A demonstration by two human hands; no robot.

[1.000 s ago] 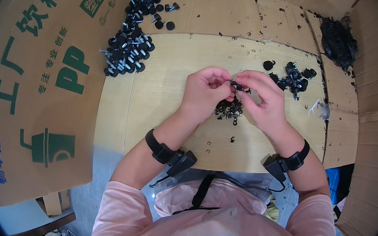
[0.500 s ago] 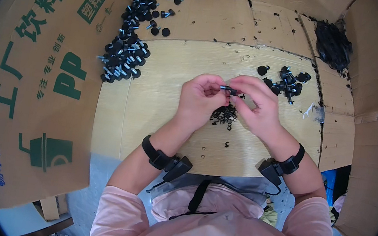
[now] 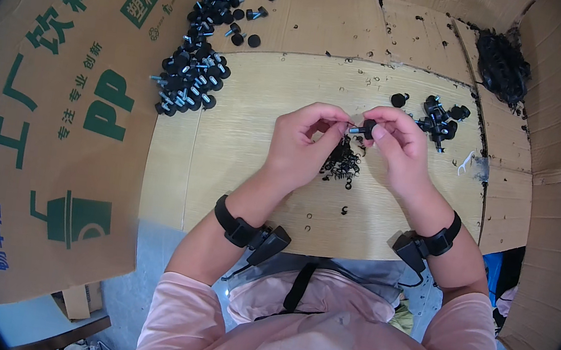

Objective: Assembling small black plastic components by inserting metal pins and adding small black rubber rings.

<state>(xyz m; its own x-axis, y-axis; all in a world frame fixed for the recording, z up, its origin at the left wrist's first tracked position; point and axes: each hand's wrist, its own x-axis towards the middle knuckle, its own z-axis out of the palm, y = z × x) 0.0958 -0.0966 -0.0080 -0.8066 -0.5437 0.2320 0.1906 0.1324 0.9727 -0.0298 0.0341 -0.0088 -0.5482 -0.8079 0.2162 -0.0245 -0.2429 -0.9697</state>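
Between the thumb and fingers of my right hand [image 3: 403,149] is a black-headed screw foot [image 3: 368,128], its metal shank pointing left. My left hand [image 3: 303,139] is closed in a pinch close to the shank's tip; a thin, small thing seems to show at its fingertips, too small to name. Below the hands, a heap of small black open rings [image 3: 342,162] lies on the pale wooden board [image 3: 245,170]. To the right is a small group of black-headed screws with metal shanks [image 3: 436,121]. A larger pile of such screws [image 3: 194,79] covers the board's far left edge.
Cardboard walls [image 3: 64,146] stand at the left, back and right. A crumpled black plastic bag [image 3: 501,68] lies in the far right corner. Loose rings are scattered over the board and the cardboard sheet [image 3: 321,28] behind it. A white scrap [image 3: 465,162] sits near the right edge.
My hands have drawn slightly apart. The screw foot has moved right in my right hand, and its shank now points left in plain sight. The whole view has shifted a little.
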